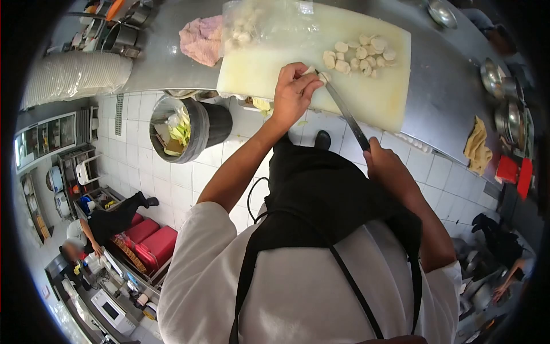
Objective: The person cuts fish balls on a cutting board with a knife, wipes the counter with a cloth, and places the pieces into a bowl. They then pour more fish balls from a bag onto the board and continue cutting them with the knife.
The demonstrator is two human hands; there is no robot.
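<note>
Nearest to us was our own white short-sleeved shirt (321,286), partly covered by a black cloth apron (338,195), which presumably protected it from stains. Before us stretched a long grey metal counter (438,97), and on it lay a pale rectangular cutting board (387,106), set close to the front edge, so that our arms probably needed little reach. To our left, on the floor, stood a round black bin (198,129) with a plastic lining and yellow-green scraps (181,133) inside; we judged this place convenient for waste. One clear plastic bag (266,26), with pale contents, lay over the far left part of the board, and just beside it was a crumpled pink cloth (201,40), perhaps put there for wiping. Our long steel knife (348,114) slanted across the front edge of the board. Our right hand (384,160) was closed around its handle, away from the sharp part. Our left hand (293,92) was almost closed, thumb and fingers pinching a small cream-coloured piece (310,70) beside the knife's tip, seemingly to prevent slipping. Round cream-coloured slices (361,53) lay loosely grouped at the far right, apart from the blade, maybe to stay out of its way.
</note>
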